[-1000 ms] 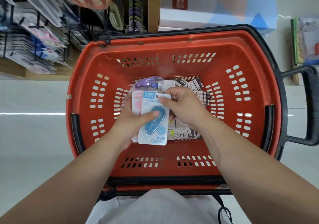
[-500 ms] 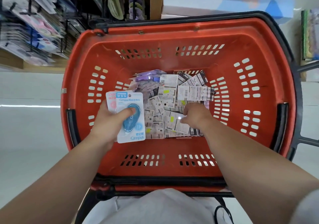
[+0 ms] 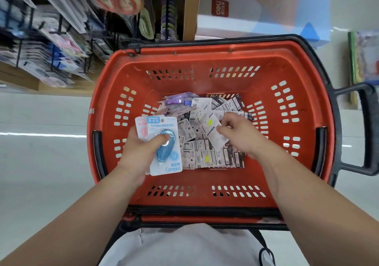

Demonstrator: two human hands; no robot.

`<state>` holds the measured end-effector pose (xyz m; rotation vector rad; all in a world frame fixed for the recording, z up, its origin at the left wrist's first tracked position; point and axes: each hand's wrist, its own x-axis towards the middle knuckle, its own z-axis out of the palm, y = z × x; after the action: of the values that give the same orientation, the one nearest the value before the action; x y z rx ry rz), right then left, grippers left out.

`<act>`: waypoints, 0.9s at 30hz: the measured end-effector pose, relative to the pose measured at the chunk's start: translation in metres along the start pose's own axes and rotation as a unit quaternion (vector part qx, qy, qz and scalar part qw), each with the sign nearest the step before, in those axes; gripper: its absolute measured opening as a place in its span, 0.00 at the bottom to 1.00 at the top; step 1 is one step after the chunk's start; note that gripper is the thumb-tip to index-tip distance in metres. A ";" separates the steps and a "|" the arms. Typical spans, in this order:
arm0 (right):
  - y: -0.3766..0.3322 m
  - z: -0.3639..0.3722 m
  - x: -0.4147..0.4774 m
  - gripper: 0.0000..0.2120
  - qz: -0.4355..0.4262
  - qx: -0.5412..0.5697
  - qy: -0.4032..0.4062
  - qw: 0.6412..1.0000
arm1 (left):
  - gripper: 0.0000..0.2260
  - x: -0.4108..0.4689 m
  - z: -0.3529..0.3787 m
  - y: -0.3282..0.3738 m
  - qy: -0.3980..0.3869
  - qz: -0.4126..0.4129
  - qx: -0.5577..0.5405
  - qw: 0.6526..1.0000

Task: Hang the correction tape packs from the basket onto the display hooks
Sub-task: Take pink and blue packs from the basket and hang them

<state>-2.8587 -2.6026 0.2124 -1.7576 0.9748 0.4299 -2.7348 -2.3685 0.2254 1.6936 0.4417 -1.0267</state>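
A red basket (image 3: 205,60) stands in front of me with a heap of correction tape packs (image 3: 203,149) on its floor, most lying back side up. My left hand (image 3: 141,153) holds a small stack of packs over the basket's left half: a blue Campus pack (image 3: 166,163) on top under my thumb, and a pink pack (image 3: 141,128) behind it. My right hand (image 3: 240,136) is over the heap and pinches one white pack (image 3: 213,132) lifted off the pile, back side showing.
Display hooks (image 3: 55,46) with hanging stationery packs fill the upper left, above a wooden shelf edge (image 3: 41,85). The basket's black handle (image 3: 367,128) sticks out to the right. A white and blue carton (image 3: 256,9) stands behind the basket. Pale floor lies on both sides.
My left hand has drawn the blue and pink packs to the left. My right hand let go of them, reached into the heap and lifted one white pack.
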 end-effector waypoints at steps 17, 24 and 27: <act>-0.069 0.034 -0.067 0.27 -0.111 0.326 -0.010 0.939 | 0.18 -0.036 0.035 0.041 -0.063 0.072 -0.094 0.991; -0.065 0.047 -0.057 0.42 -0.105 0.221 0.027 0.969 | 0.21 -0.034 0.030 0.038 -0.077 0.019 -0.184 0.980; -0.068 0.050 -0.059 0.40 -0.120 0.164 0.032 0.979 | 0.31 -0.030 0.028 0.037 -0.100 0.016 -0.173 0.980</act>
<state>-2.8332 -2.5241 0.2741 -1.5678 0.8129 0.0533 -2.7375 -2.4020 0.2694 1.2718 0.4319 -1.0209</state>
